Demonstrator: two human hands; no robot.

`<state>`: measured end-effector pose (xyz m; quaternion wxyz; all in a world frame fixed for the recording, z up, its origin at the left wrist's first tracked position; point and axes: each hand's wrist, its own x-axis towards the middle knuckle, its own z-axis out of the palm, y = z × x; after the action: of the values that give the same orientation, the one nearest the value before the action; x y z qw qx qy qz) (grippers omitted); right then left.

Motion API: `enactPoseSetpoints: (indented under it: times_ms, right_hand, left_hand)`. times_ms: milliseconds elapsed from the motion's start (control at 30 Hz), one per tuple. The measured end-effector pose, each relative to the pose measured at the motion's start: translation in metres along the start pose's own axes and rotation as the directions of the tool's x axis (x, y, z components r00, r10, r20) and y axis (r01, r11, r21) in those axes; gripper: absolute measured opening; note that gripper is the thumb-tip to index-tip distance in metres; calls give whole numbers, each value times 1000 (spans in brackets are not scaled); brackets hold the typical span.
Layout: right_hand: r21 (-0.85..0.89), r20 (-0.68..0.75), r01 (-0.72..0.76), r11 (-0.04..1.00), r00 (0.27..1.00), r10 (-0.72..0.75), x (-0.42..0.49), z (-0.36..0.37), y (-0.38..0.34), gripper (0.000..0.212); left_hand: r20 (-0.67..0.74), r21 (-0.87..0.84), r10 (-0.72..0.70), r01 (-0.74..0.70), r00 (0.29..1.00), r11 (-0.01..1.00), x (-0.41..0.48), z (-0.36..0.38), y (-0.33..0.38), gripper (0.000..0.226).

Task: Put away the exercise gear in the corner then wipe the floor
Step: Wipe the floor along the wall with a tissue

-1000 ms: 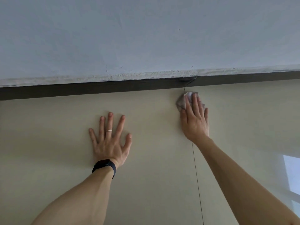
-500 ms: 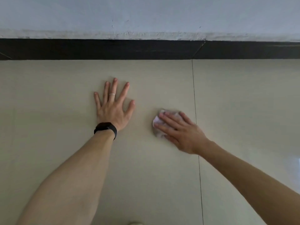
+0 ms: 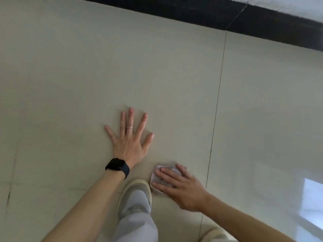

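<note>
Floor [image 3: 174, 81], glossy beige, tiled, crumpled cloth [image 3: 158, 179]

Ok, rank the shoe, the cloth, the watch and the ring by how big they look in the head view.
1. shoe, though the trouser leg covers part.
2. cloth and watch: unsure, since the right hand hides most of the cloth.
3. ring, smallest.

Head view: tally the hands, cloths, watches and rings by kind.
hands: 2, the left hand and the right hand
cloth: 1
watch: 1
ring: 1
Total: 5
</note>
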<state>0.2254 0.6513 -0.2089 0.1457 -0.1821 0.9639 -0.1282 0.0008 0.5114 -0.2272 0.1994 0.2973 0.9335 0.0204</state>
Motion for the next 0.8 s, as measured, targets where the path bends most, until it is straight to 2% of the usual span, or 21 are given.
enactPoseSetpoints:
  times_ms: [33, 67, 100, 133, 200, 267, 300, 333, 400, 467, 500, 567, 600, 633, 667, 700, 733, 767, 800]
  right_hand:
    - [-9, 27, 37, 999, 999, -37, 5, -6, 16, 56]
    - [-10, 31, 0, 1000, 1000, 1, 16, -13, 35, 54]
    - [6, -5, -126, 992, 992, 126, 31, -22, 56, 53]
    - [47, -52, -285, 957, 956, 287, 49, -32, 74, 52]
    - [130, -93, -526, 840, 837, 539, 87, -48, 96, 52]
    - [213, -88, -643, 735, 737, 670, 110, -53, 95, 52]
    - [241, -89, -666, 707, 710, 699, 115, -51, 85, 53]
    - [238, -92, -661, 712, 714, 694, 114, -46, 69, 54]
    - [165, -82, -542, 824, 825, 559, 98, -30, 24, 57]
    - [72, -40, -273, 959, 960, 276, 73, -13, -16, 61]
    - [30, -18, -120, 992, 993, 120, 64, -7, -23, 62]
    - [-17, 61, 123, 992, 991, -121, 68, -13, -7, 61]
    - [-45, 100, 182, 982, 979, -177, 78, -19, 9, 59]
    - [-66, 107, 175, 982, 980, -167, 93, -26, 25, 56]
    - [-66, 82, 68, 995, 995, -63, 112, -36, 40, 54]
    - [-46, 24, -103, 994, 994, 104, 133, -44, 52, 53]
    - [10, -42, -294, 956, 955, 294, 154, -52, 59, 52]
    - [98, -76, -458, 884, 882, 465, 172, -57, 58, 52]
    - [171, -84, -549, 818, 819, 568, 185, -55, 48, 53]
  left_hand:
    - [5, 1, -4, 4, 1000, 1000, 1, 0, 0, 71]
    - [18, -3, -8, 8, 1000, 1000, 3, -2, 0, 70]
    - [36, -3, -3, 4, 999, 1000, 8, -4, 0, 68]
    - [62, -2, -6, 7, 998, 1000, 9, -6, -1, 67]
    - [98, -11, -14, 15, 995, 1000, 9, -9, -4, 64]
    - [123, -49, -8, 14, 992, 999, 11, -14, -2, 60]
    - [137, -88, 2, 10, 991, 996, 12, -16, -2, 57]
    - [138, -132, 12, 7, 990, 991, 12, -18, -3, 56]
    - [33, -175, 38, -31, 999, 984, 7, -23, -13, 58]
    - [-113, -160, -1, -18, 994, 987, -7, -20, -34, 64]
    - [-160, -152, -65, 40, 985, 988, -18, -15, -50, 65]
    - [-149, -145, -214, 193, 965, 970, -43, -5, -84, 67]
    - [-106, -140, -269, 254, 957, 957, -53, -1, -96, 68]
    - [-70, -135, -303, 292, 950, 947, -59, 2, -106, 69]
    - [-46, -130, -311, 303, 949, 944, -62, 3, -111, 69]
    - [-28, -132, -306, 300, 952, 945, -61, 3, -112, 67]
    - [-14, -143, -299, 294, 954, 945, -59, 2, -112, 64]
    - [-12, -162, -292, 286, 956, 944, -58, 0, -112, 62]
    - [-22, -186, -290, 281, 957, 941, -58, -1, -112, 59]
